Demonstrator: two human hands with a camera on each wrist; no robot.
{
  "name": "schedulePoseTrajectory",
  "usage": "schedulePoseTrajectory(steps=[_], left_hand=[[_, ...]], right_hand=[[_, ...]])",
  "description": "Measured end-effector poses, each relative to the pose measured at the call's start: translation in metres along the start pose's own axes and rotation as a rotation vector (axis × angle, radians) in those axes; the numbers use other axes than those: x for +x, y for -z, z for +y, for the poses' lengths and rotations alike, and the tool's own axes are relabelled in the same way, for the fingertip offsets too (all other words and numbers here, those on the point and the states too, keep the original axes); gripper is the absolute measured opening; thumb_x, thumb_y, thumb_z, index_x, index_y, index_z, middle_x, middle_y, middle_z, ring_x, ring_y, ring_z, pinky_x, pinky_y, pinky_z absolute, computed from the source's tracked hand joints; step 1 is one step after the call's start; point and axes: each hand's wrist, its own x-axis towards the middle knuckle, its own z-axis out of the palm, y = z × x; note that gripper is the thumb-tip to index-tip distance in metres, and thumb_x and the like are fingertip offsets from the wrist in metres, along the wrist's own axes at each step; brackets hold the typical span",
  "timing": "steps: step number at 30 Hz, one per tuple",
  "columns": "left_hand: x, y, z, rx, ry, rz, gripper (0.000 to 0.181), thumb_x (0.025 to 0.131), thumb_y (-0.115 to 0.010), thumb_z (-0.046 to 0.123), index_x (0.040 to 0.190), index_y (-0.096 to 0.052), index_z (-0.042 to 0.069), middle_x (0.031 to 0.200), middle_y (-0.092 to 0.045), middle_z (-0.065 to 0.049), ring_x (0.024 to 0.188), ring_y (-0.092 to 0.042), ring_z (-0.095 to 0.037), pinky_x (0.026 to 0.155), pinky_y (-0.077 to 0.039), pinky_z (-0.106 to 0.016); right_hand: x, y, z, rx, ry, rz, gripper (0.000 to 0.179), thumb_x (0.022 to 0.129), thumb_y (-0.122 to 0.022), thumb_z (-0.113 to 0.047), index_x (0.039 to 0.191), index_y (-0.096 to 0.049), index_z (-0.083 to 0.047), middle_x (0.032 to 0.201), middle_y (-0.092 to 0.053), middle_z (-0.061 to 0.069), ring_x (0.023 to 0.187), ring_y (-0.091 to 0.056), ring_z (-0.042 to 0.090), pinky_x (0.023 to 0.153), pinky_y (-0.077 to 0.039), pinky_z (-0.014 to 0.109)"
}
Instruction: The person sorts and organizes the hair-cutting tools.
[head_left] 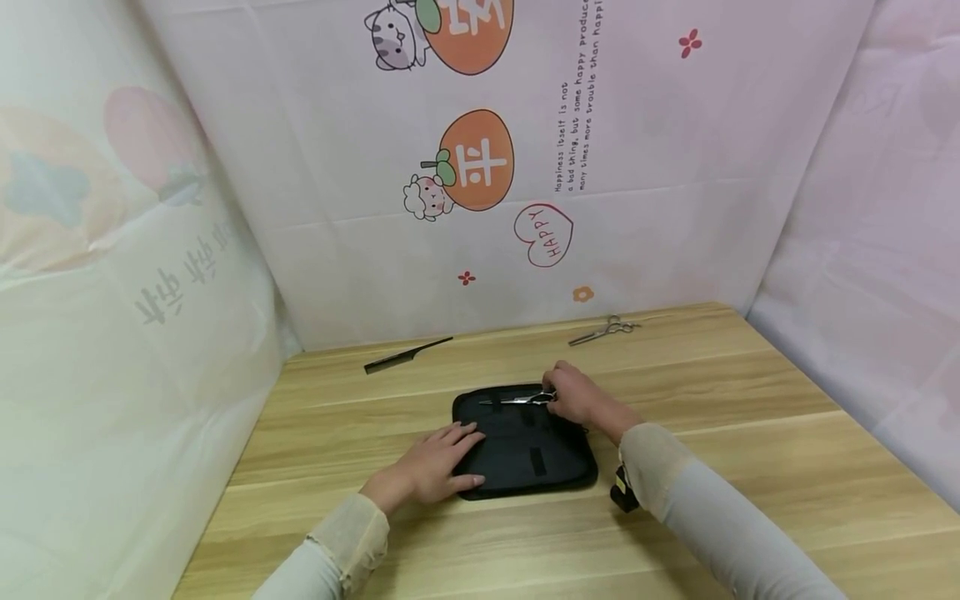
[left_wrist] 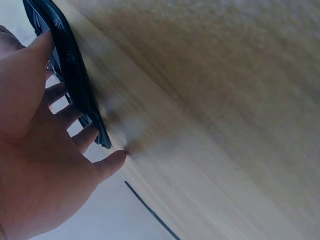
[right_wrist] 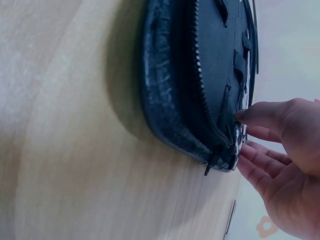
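Note:
A black zip case [head_left: 513, 458] lies unzipped on the wooden table, its inside facing up with several dark straps. Along its far side lies a pair of silver hairdressing scissors [head_left: 517, 401], blades pointing left. My right hand [head_left: 573, 395] pinches the scissors by the handles at the case's far right corner. In the right wrist view, thumb and fingertips [right_wrist: 245, 116] meet at that corner, beside the zip [right_wrist: 200, 70]. My left hand [head_left: 433, 463] rests on the left edge of the case with fingers spread. The left wrist view shows its thumb against the case's rim [left_wrist: 70, 60].
A black tail comb [head_left: 393, 361] lies at the back left of the table. Another pair of silver scissors [head_left: 600, 332] is at the back right. A small black object with a yellow label [head_left: 622, 492] sits near my right sleeve. Printed white cloth [head_left: 337, 150] hangs behind.

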Motion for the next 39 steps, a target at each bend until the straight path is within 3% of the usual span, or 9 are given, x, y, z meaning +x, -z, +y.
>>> schedulePoseTrajectory(steps=[8,15,19,39], left_hand=[[-0.0002,0.0012,0.0004,0.001,0.014,-0.013,0.070,0.103,-0.056,0.051,0.159,-0.037,0.013,0.166,-0.030,-0.011,0.153,-0.026,-0.035,0.116,-0.030,-0.061],[0.0012,-0.0038,-0.0033,-0.001,0.015,-0.003,0.071,0.103,-0.055,0.052,0.160,-0.035,0.014,0.167,-0.028,-0.011,0.153,-0.024,-0.037,0.116,-0.029,-0.063],[0.0016,-0.0033,-0.0035,-0.005,0.017,-0.006,0.071,0.103,-0.055,0.052,0.160,-0.035,0.014,0.167,-0.028,-0.011,0.153,-0.024,-0.037,0.116,-0.028,-0.063],[0.0011,0.0001,0.0013,-0.013,0.023,-0.019,0.069,0.103,-0.055,0.051,0.159,-0.036,0.015,0.167,-0.028,-0.011,0.153,-0.024,-0.036,0.116,-0.028,-0.062]], right_hand=[[0.0055,0.0002,0.0009,-0.025,0.035,-0.023,0.020,0.091,-0.074,-0.006,0.107,-0.068,0.005,0.101,-0.067,0.015,0.095,-0.065,0.029,0.083,-0.055,0.044],[0.0057,-0.0001,0.0005,0.007,0.053,-0.019,0.017,0.091,-0.073,-0.005,0.104,-0.069,0.006,0.100,-0.068,0.017,0.094,-0.065,0.031,0.083,-0.055,0.045],[0.0053,0.0012,-0.0002,-0.012,0.102,-0.003,0.016,0.090,-0.073,-0.005,0.102,-0.069,0.005,0.096,-0.068,0.016,0.090,-0.066,0.029,0.079,-0.056,0.043],[0.0071,-0.0026,-0.0016,0.001,0.104,-0.008,0.019,0.092,-0.073,-0.004,0.107,-0.069,0.006,0.099,-0.067,0.016,0.090,-0.066,0.029,0.081,-0.056,0.045]])
